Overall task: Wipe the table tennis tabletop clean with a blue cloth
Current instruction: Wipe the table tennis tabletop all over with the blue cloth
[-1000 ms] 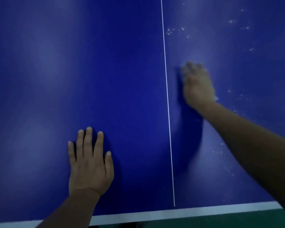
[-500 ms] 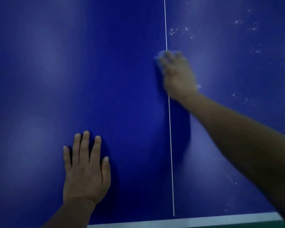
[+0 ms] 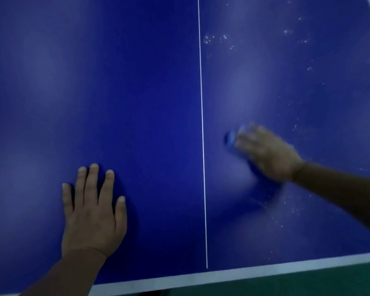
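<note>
The right hand (image 3: 267,151) presses the cloth (image 3: 231,140) flat just right of the centre line (image 3: 201,124) — white specks (image 3: 291,208) lie farther right — while the left hand (image 3: 93,212) rests open-palmed on the bench (image 3: 115,82), left of that line.

- Worktop (image 3: 137,82): blue, white centre line (image 3: 201,124), white specks (image 3: 295,127) at right.
- Left hand (image 3: 92,212): flat, lower left.
- Right hand (image 3: 267,152): blurred, pressing blue cloth (image 3: 231,139), centre right.
</note>
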Demonstrator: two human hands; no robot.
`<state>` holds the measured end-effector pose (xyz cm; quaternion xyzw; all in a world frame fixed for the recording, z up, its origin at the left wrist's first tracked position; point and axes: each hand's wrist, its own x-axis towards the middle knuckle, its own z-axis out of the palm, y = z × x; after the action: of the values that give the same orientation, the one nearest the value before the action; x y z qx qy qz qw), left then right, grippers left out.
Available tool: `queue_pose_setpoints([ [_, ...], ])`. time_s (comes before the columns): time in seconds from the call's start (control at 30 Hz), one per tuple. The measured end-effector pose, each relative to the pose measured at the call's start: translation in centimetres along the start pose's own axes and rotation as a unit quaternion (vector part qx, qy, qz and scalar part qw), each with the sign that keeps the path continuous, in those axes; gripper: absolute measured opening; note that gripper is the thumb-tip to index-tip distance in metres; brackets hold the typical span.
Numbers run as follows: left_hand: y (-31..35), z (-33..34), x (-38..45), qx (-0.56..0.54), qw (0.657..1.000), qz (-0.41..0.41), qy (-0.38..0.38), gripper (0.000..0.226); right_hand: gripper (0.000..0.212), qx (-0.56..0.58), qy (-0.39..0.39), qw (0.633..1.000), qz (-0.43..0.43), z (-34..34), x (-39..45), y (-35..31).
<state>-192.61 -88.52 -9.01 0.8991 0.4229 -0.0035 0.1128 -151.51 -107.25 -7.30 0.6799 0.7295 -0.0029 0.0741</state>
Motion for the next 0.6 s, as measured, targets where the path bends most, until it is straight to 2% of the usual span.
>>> queue_pose_setpoints([
  [0.03,0.1,0.0,0.0,0.0,1.0,0.0,0.003,0.065,0.047,0.005,0.006,0.993,0.114,-0.4,0.9,2.4],
  [0.1,0.2,0.0,0.0,-0.002,1.0,-0.002,0.008,0.065,0.044,0.033,0.031,0.951,0.305,-1.1,2.4,5.0],
  [0.13,0.2,-0.1,-0.1,-0.003,1.0,-0.003,0.007,0.066,0.043,0.045,0.053,0.938,0.34,-1.0,2.6,4.5],
  [0.17,0.2,-0.1,-0.1,-0.005,1.0,-0.005,0.005,0.066,0.044,0.044,0.068,0.939,0.334,-0.7,2.4,3.0],
  [0.23,0.1,-0.1,-0.2,-0.01,1.0,-0.008,0.0,0.067,0.05,0.046,0.063,0.97,0.23,-0.2,0.3,-2.1],
  [0.3,0.1,-0.1,-0.2,-0.009,1.0,-0.008,0.0,0.067,0.058,0.061,0.018,0.996,0.07,0.3,-4.1,-8.6],
  [0.37,0.1,-0.1,-0.2,-0.005,1.0,-0.007,0.001,0.067,0.064,0.049,-0.039,0.995,-0.079,0.2,-8.0,-12.5],
  [0.43,0.1,-0.1,-0.2,-0.005,1.0,-0.007,0.0,0.067,0.063,0.026,-0.07,0.987,-0.145,0.1,-8.8,-10.9],
  [0.47,0.1,-0.1,-0.1,-0.006,1.0,-0.009,0.001,0.067,0.058,0.014,-0.061,0.99,-0.128,0.0,-8.0,-9.2],
  [0.5,0.1,-0.1,-0.1,-0.006,1.0,-0.008,0.0,0.067,0.052,0.016,-0.033,0.997,-0.062,-0.1,-6.8,-7.5],
  [0.53,0.2,-0.1,-0.1,-0.006,1.0,-0.008,-0.001,0.067,0.048,0.029,0.003,0.999,0.042,-0.5,-5.4,-5.9],
  [0.6,0.2,-0.2,-0.1,-0.009,1.0,-0.009,-0.002,0.068,0.043,0.069,0.055,0.96,0.264,-1.2,-2.8,-4.3],
])
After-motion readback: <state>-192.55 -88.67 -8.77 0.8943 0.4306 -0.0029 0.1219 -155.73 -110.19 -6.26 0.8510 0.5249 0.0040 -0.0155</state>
